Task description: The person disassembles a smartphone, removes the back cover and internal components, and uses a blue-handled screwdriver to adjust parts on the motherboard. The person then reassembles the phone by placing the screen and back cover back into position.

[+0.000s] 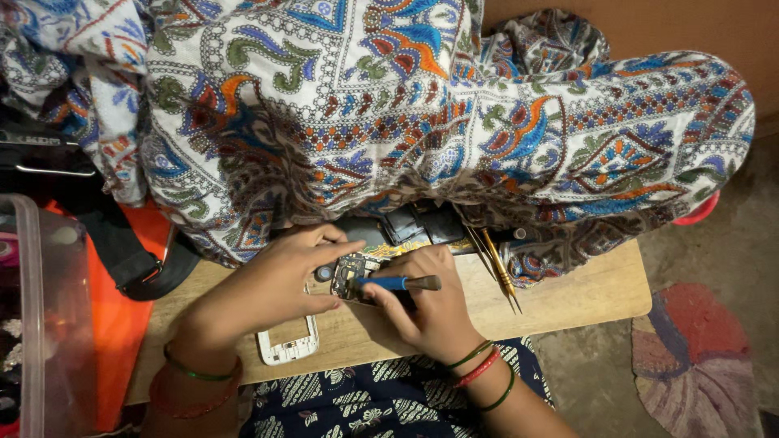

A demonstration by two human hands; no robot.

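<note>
At the middle of the wooden board (584, 296), near its far edge, lies an opened phone body (354, 276) with its circuit board showing. The left hand (280, 288) steadies it: the forefinger stretches along the far side of the phone body, the thumb presses at its near left edge, and the other fingers curl under, so the fingers are a little apart and clasped around it. The right hand (430, 312) is closed on a blue-handled screwdriver (398, 283), fingers folded together around the handle, with the tip pointing left onto the phone body and the dark cap end sticking out to the right. Just near and left of the phone body, a white phone frame (288, 345) lies flat on the board, partly under the left hand. To the right, thin brass-coloured tweezers (497, 272) rest on the board, angled from far left to near right. Behind everything, a patterned cloth (389, 105) drapes over the far edge. A clear plastic box (36, 324) stands at the far left.
</note>
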